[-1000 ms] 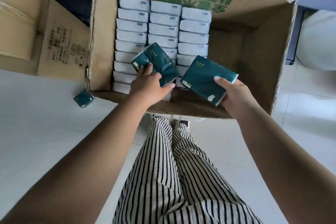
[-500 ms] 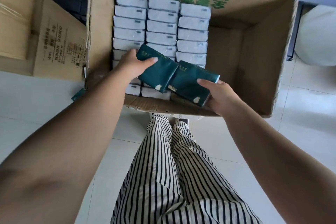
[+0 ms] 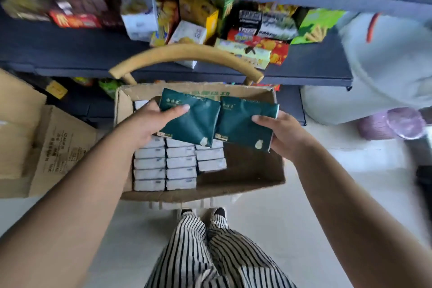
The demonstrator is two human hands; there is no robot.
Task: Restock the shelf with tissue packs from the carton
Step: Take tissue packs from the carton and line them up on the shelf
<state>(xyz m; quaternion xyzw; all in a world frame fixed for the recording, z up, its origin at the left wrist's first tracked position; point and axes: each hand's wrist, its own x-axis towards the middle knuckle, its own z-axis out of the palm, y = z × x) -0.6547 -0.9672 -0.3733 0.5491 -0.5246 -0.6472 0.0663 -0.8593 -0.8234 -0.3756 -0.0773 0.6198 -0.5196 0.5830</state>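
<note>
My left hand (image 3: 149,121) grips a dark green tissue pack (image 3: 194,121), thumb laid across its top. Beside it my right hand (image 3: 284,135) grips a second dark green tissue pack (image 3: 240,121). Both packs are held side by side above the open carton (image 3: 254,175). Inside the carton, rows of tissue packs (image 3: 166,163) stand on edge with their white sides up, filling its left part. The dark blue shelf (image 3: 70,58) runs across the view behind the carton.
Snack boxes and bags (image 3: 210,23) crowd the shelf. A curved wooden chair back (image 3: 184,54) rises behind the carton. More cardboard boxes (image 3: 49,145) stand at the left. A pale bag (image 3: 383,65) and a purple thing (image 3: 392,124) lie at the right. My striped trousers (image 3: 210,252) are below.
Both hands have lifted their green packs up out of the carton and brought them level. The view has tilted up, bringing the shelf and its snacks into sight.
</note>
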